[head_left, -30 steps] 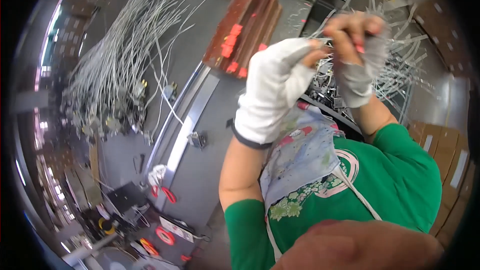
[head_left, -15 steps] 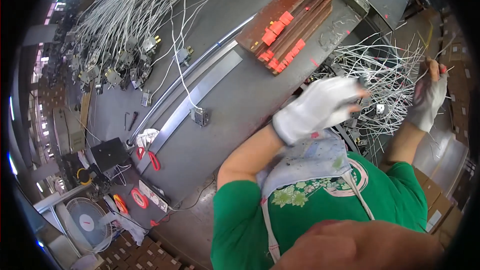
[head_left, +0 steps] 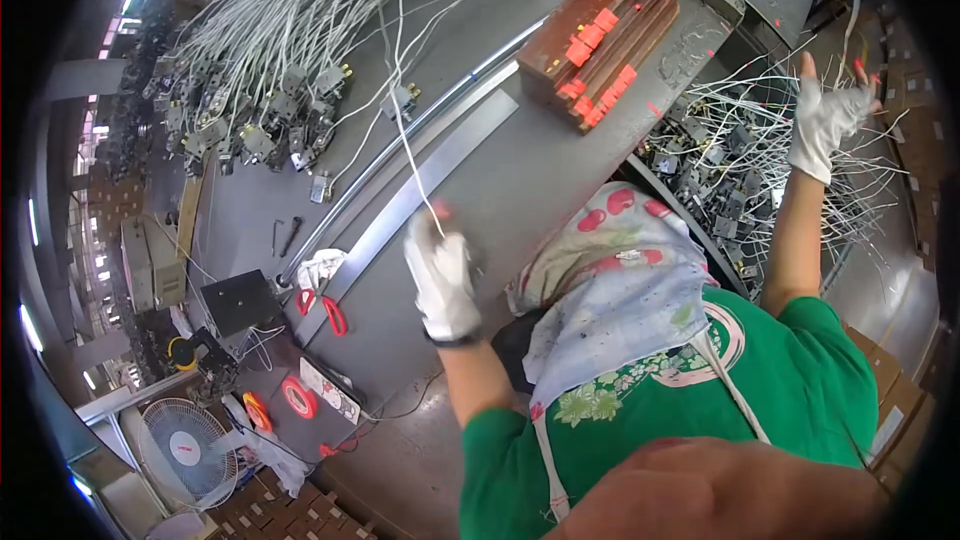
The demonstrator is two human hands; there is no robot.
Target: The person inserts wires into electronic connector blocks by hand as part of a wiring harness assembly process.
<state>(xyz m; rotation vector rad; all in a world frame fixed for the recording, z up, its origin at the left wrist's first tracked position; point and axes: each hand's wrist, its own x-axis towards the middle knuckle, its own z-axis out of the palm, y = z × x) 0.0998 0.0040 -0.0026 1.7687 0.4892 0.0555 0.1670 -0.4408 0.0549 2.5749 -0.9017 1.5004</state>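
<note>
My left hand (head_left: 440, 280), in a white fingerless glove, is over the grey workbench. Its fingers curl round a small metal part with a white wire (head_left: 412, 155); the part itself is mostly hidden beneath the glove, and the wire runs up and away from the fingers. My right hand (head_left: 830, 120), gloved the same way, is raised at the right with its fingers apart and nothing visible in them. Below it lies a bin heaped with wired metal parts (head_left: 710, 155), their white wires tangled.
A large bundle of white wires (head_left: 290, 20) ends in metal parts at the far left. A brown block with red clips (head_left: 590, 35) stands on the bench. Nearer are a metal strip (head_left: 430, 175), red-handled scissors (head_left: 334, 316), tape rolls (head_left: 299, 397) and a fan (head_left: 190, 448).
My left hand has swung left from the bin to the wired part on the bench. My right hand has moved up a little and its fingers have spread. The view has shifted slightly.
</note>
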